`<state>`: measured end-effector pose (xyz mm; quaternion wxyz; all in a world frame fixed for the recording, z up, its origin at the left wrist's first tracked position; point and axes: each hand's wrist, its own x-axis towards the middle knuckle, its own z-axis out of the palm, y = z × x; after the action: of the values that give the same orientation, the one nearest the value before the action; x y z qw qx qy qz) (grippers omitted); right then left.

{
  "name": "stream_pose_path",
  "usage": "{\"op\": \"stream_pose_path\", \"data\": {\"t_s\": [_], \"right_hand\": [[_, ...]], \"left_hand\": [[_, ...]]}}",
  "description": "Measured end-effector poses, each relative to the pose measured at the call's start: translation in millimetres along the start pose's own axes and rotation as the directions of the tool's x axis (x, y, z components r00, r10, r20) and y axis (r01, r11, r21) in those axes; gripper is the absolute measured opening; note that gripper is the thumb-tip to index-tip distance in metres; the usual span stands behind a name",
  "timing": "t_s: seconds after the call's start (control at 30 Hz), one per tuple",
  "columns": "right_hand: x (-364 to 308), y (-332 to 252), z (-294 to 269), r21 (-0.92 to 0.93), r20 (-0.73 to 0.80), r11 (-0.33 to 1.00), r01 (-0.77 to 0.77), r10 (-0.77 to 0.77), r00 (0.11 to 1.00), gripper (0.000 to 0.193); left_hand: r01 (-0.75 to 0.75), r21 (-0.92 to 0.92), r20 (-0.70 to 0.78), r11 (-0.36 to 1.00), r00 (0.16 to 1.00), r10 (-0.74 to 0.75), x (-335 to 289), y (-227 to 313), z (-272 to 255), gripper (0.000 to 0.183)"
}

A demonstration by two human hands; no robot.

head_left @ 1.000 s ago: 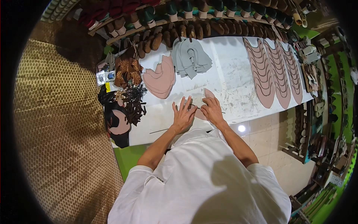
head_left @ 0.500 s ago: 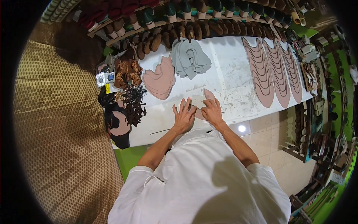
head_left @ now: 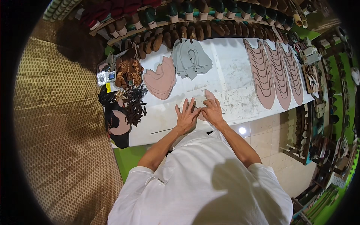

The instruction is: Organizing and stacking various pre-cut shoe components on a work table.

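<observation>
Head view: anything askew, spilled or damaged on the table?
White tabletop has dark smudges right of the right hand; dark-brown strips lie in a loose tangle at its left end, unlike the evenly lined-up pink pieces on the right. No spill visible.

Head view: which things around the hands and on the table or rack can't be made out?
1. Middle of the pink piece: head view, covered by the right hand.
2. What the left hand grips, if anything: head view, too small.
3. Contents of the small packets: head view, too small.
4. Red shoes: head view, partly cut off by the upper edge.
</observation>
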<state>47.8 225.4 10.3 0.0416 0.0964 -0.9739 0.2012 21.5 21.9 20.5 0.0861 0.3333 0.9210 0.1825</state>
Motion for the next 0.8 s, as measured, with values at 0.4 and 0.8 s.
{"op": "stream_pose_path", "data": {"t_s": [0.4, 0.8], "right_hand": [[-25.1, 22.7, -26.1, 0.235, 0.019, 0.967, -0.095, 0.093, 0.995, 0.019], [4.7, 54.4, -36.8, 0.212, 0.127, 0.96, 0.185, -0.215, 0.968, 0.016]], "left_hand": [[0.164, 0.043, 0.012, 0.985, 0.986, -0.165, -11.2, 18.4, 11.7, 0.041], [0.211, 0.189, -0.079, 0.959, 0.977, -0.199, -8.5, 32.3, 24.1, 0.038]]}}
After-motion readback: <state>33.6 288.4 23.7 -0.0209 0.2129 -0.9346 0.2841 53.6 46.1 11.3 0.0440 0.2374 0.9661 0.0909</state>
